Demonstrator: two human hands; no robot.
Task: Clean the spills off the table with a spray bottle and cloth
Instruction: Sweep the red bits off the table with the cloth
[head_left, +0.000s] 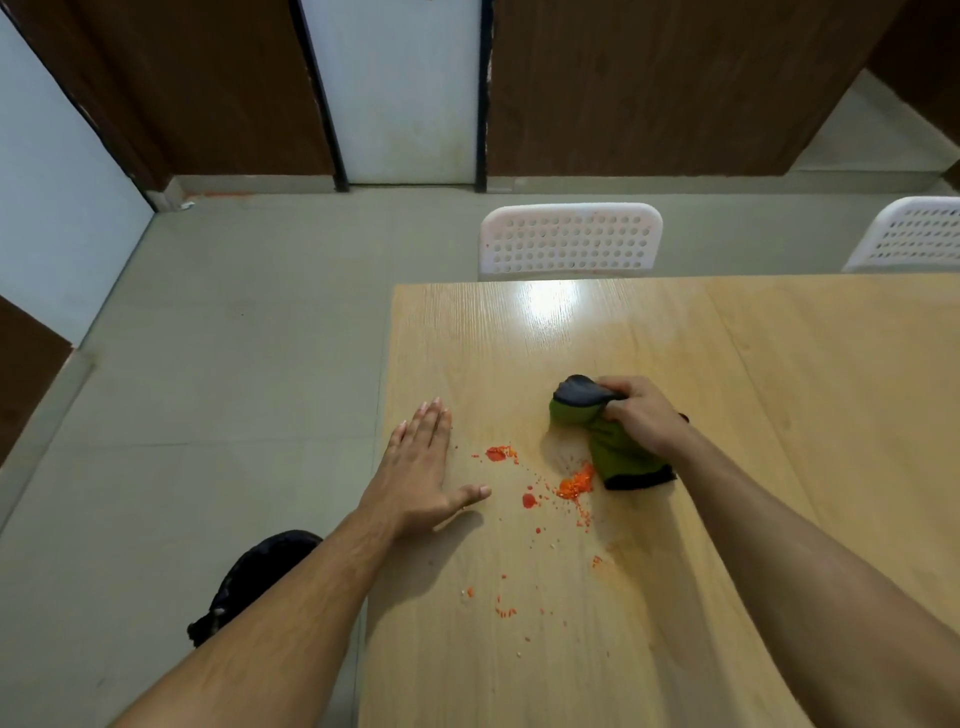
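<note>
At the lower left of the frame a dark shoe (254, 577) stands on the floor beside the table (519, 332). Just right of it our left hand (423, 475) lies flat near the table's left edge, fingers straight and together, thumb spread toward the spill and holding nothing. At centre we see the red-orange spill (574, 486): two wet blobs, a heap of crumbs and a scatter trailing toward the bottom of the frame. Right of centre our right hand (647, 418) grips a bunched green cloth (613, 452) with dark trim, fingers curled round its top, its lower end touching the crumb heap. Two white perforated chairs (571, 239) stand behind the table's far edge.

We judge the risks this way: a sweep toward the left could push crumbs off the near table edge onto the floor, and dragging the wet blobs could smear red across the pale wood or onto our left thumb.

No spray bottle shows anywhere in view. The right fingertips are buried in the cloth, and we cannot tell whether the surface under it is wet.
</note>
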